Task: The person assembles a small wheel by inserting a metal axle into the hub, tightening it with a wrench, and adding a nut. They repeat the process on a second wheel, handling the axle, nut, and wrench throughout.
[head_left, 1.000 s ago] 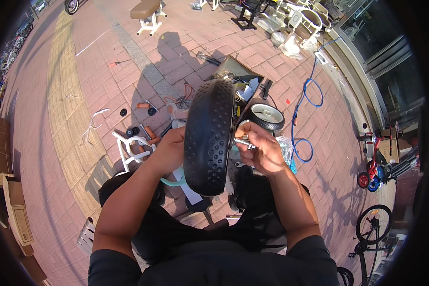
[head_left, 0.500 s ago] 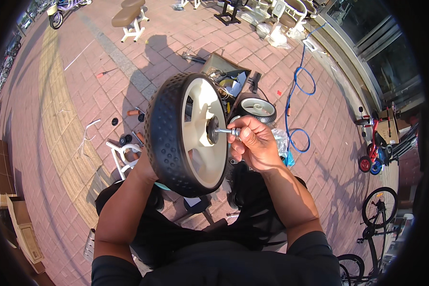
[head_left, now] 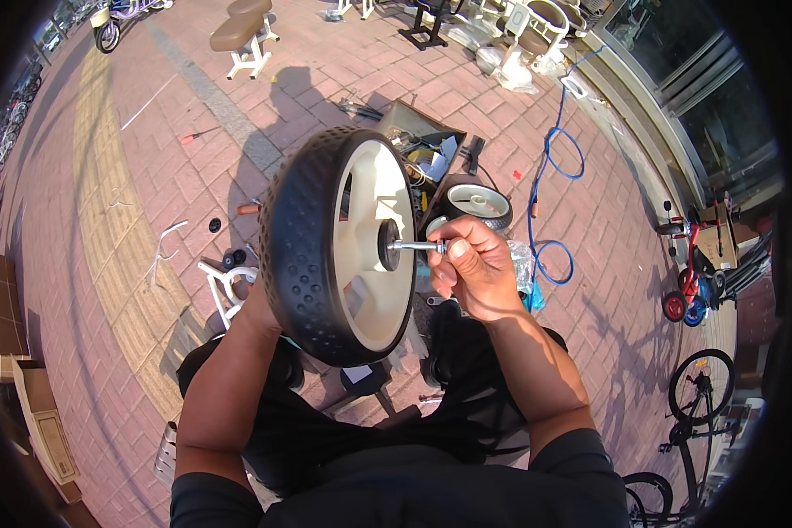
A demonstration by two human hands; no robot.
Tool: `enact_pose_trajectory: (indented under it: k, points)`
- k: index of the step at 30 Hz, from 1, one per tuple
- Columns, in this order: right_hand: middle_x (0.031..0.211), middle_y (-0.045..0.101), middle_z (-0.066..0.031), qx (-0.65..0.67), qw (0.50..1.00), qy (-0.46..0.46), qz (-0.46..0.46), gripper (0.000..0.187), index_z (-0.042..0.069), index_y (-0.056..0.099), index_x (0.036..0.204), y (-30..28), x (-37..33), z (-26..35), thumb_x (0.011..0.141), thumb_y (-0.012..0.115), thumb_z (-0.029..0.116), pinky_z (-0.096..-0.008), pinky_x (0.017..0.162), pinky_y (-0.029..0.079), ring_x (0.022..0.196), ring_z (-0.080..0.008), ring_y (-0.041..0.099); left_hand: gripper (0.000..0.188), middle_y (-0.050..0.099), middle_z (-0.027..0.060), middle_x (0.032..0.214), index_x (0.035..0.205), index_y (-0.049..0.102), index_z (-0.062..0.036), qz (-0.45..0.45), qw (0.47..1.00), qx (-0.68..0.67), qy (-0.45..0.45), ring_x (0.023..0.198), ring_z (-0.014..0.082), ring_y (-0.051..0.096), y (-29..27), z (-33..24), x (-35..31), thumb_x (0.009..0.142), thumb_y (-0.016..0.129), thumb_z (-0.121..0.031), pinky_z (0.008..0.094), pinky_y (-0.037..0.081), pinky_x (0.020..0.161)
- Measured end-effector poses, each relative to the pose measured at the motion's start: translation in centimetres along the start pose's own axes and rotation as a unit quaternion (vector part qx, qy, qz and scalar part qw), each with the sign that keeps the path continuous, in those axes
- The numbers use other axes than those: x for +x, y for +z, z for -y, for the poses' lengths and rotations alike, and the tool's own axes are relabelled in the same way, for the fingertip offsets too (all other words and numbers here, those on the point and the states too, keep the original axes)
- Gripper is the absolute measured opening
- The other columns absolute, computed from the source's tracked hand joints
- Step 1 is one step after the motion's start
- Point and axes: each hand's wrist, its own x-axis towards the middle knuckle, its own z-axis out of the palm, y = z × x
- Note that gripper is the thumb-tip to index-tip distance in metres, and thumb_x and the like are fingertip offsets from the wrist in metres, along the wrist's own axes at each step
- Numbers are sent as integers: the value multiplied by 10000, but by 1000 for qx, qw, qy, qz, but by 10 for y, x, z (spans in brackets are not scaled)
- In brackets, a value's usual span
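A black knobbed wheel (head_left: 305,255) with a cream spoked rim stands upright in front of me. My left hand (head_left: 264,305) holds it from the left and behind; most of its fingers are hidden by the tyre. My right hand (head_left: 477,267) pinches the outer end of a silver bolt (head_left: 420,246) between thumb and fingertips. From there the bolt runs level into the black round hub (head_left: 388,245) at the wheel's centre. A good length of its shank shows between hub and fingers.
Beyond the wheel sits an open toolbox (head_left: 443,132) full of tools. A second wheel (head_left: 477,203) lies beside it. White metal tubing (head_left: 223,286) is at left, a blue hose (head_left: 547,189) at right. Farther right stand a small red cycle (head_left: 687,273) and a black bicycle (head_left: 702,387).
The wheel has shifted slightly left, while my right hand has moved slightly right. More of the bolt's shank now shows outside the hub.
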Motion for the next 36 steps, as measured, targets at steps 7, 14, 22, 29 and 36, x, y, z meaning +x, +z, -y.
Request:
enact_pose_trajectory:
  k: [7, 14, 22, 29, 36]
  points:
    - [843, 631, -78, -28, 999, -25, -2, 316, -31, 593, 1110, -2, 1, 6, 1003, 624, 265, -255, 496, 459, 591, -90, 469, 544, 683, 92, 1198, 1326, 581, -1, 14, 998, 69, -4, 1016, 151, 667, -1, 1, -1, 818, 776, -25, 311, 569, 858]
    - [834, 634, -69, -4, 1000, 0, -21, 328, -25, 601, 1100, -1, 3, 4, 1001, 623, 287, -255, 485, 451, 584, -85, 471, 448, 681, 92, 1178, 1316, 572, 16, 51, 990, 110, 66, 980, 139, 671, 5, -2, 2, 888, 703, -16, 288, 565, 837]
    - [834, 689, -63, 114, 965, 160, -173, 221, 33, 644, 1072, 4, 12, -22, 1028, 558, 233, -222, 523, 510, 627, -118, 637, 690, 672, 91, 1104, 1406, 520, -33, -23, 956, 249, 153, 856, 78, 647, 25, 7, 1, 780, 811, -46, 260, 516, 806]
    - [819, 658, -28, 100, 972, 187, -97, 262, 18, 623, 1137, 0, 7, -41, 987, 547, 220, -182, 425, 403, 546, -61, 553, 724, 694, 83, 1139, 1376, 544, 4, 25, 907, 378, 184, 870, 113, 686, 31, 0, -6, 725, 854, -54, 278, 539, 847]
    - [623, 451, 22, 95, 971, 187, -114, 182, 64, 600, 1003, 15, 2, -31, 1021, 490, 208, -206, 459, 346, 515, -78, 433, 710, 590, 124, 1343, 1461, 400, 30, 74, 984, 119, 106, 1186, 208, 605, 17, -1, -10, 873, 772, -108, 388, 478, 1053]
